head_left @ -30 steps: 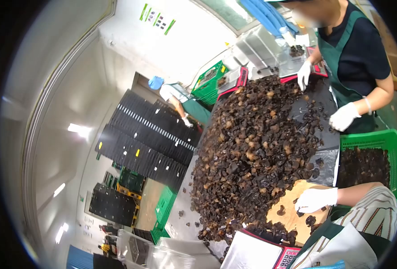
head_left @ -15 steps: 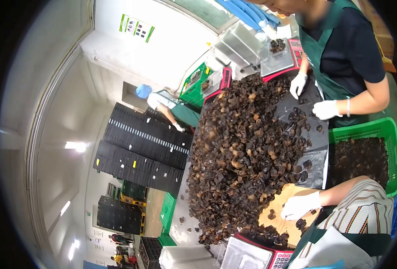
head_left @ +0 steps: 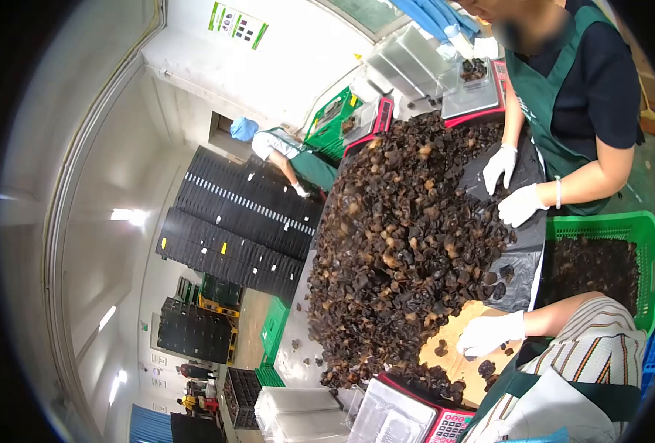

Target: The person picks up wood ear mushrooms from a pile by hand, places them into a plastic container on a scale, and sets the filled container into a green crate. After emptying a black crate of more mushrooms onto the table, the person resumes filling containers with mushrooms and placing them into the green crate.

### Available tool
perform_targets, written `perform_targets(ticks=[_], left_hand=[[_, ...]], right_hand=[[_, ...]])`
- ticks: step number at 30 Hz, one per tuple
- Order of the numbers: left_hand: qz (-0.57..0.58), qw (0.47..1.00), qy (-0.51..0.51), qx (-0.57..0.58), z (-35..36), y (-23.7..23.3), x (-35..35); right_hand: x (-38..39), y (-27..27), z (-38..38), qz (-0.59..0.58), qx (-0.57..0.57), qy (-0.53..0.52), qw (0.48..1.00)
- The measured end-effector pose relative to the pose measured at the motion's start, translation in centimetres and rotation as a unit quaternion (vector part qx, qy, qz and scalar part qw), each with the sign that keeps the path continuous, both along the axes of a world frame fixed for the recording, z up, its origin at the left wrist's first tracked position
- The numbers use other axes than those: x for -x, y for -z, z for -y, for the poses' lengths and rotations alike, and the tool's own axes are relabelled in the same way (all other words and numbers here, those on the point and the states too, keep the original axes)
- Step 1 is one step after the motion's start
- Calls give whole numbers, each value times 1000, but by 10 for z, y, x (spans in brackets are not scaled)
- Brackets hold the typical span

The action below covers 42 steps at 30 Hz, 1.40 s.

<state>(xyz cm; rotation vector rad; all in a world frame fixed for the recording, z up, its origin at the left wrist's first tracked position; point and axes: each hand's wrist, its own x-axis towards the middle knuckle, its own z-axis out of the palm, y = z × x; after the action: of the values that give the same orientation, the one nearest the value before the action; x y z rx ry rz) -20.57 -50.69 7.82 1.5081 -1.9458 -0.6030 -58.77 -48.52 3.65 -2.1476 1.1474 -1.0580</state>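
Right hand (head_left: pixel 490 334): stays on the bare brown tabletop (head_left: pixel 456 362), barely shifted; fingers curled, grip cannot be told.
Mushrooms (head_left: pixel 408 229): heaped just beside it, loose pieces (head_left: pixel 486 367) near the glove.
Left hand: out of view.

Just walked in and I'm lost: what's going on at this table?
Several people in green aprons work around a big heap of dark dried mushroom pieces. The camera wearer's white-gloved right hand rests among loose pieces on a bare wooden board, near a red weighing scale. A co-worker's white-gloved hands touch the heap's edge over a black plastic sheet. A green plastic basket beside them holds more pieces.
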Motion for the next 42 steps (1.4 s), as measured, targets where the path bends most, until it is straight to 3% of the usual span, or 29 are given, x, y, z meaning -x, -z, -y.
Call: perform_targets(ticks=[19, 23, 29, 30, 33, 34, 37, 38, 40, 41, 42], left_hand=[[-136, 970, 90, -179, -17, 21, 29], [-203, 937, 101, -264, -20, 21, 38], [-282, 863, 128, -399, -28, 30, 48], [-291, 850, 134, -417, -29, 32, 49], [-306, 811, 162, -472, -35, 38, 54], [-308, 799, 172, -487, -37, 40, 56], [-305, 774, 203, -516, -48, 45, 65], [-305, 769, 213, -519, -53, 45, 71], [-303, 777, 221, -506, -62, 33, 87], [-320, 771, 197, -515, -63, 51, 91], [-302, 799, 188, -484, -66, 44, 100]], right_hand=[[2, -26, -3, -84, -22, 52, 995], [-4, -46, -7, -39, -41, 57, 997], [9, -37, -7, -44, 66, 104, 991], [16, -35, -8, -49, 29, 106, 993], [29, -28, -10, -154, 126, 205, 958], [31, -27, -17, -141, 0, 244, 959], [29, 17, -19, -259, -44, 361, 895], [29, 28, -22, -201, -144, 317, 916], [18, 38, -30, -280, -89, 281, 914], [10, 40, -31, -316, -57, 261, 910], [2, 39, -33, -288, -54, 238, 926]])
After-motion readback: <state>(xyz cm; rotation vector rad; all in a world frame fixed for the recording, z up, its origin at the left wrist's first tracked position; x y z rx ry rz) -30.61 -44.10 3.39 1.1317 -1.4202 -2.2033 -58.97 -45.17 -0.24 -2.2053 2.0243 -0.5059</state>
